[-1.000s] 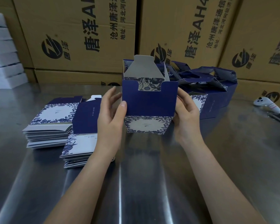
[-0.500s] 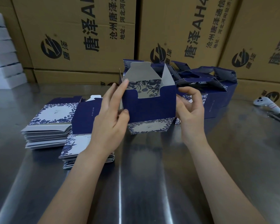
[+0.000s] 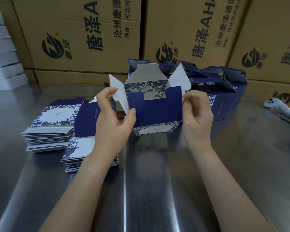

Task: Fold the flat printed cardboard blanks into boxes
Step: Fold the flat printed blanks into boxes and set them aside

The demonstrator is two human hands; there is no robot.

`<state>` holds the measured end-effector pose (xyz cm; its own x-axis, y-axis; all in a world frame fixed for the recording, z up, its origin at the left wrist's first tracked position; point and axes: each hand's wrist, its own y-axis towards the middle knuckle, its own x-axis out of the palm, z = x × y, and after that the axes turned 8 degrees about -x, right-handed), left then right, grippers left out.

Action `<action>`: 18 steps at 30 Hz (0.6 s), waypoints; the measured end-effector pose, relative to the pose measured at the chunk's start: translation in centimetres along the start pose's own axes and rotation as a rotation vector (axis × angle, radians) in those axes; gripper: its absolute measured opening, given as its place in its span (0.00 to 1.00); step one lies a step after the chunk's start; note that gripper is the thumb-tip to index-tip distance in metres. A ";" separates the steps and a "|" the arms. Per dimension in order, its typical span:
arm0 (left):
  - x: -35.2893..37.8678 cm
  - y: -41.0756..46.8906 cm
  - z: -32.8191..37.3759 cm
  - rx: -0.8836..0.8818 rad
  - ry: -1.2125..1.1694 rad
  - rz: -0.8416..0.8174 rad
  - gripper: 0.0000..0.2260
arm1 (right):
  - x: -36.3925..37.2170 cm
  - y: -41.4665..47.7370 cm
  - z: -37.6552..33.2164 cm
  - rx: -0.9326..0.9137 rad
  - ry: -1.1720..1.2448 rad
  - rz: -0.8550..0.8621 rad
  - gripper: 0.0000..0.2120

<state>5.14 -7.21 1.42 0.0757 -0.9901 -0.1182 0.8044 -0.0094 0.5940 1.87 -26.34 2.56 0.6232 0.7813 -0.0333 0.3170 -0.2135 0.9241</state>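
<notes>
Head view: a half-formed navy box (image 3: 155,111) sits at centre, its lower edge near the steel table (image 3: 157,181); contact cannot be told. Left hand (image 3: 113,118) pinches the white side flap at 9 o'clock; right hand (image 3: 197,114) pinches the 3 o'clock corner, fingertips partly hidden behind card. Flat blanks (image 3: 49,131) are stacked at 9 o'clock, partly covered by the left forearm. Folded boxes (image 3: 224,91) crowd behind at 2 o'clock.
</notes>
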 end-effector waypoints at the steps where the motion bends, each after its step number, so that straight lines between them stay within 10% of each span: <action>1: 0.1 0.0 -0.1 -0.004 0.000 0.014 0.21 | 0.0 -0.1 0.0 -0.002 -0.003 0.018 0.10; 18: 0.9 -0.4 -0.5 0.066 0.139 0.114 0.26 | 0.7 -0.7 0.1 -0.123 -0.301 0.035 0.15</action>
<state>5.20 -8.00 0.69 0.2481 -0.9565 -0.1533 0.7460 0.0876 0.6602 2.17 -25.74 1.84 0.8216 0.5621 -0.0946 0.2140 -0.1503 0.9652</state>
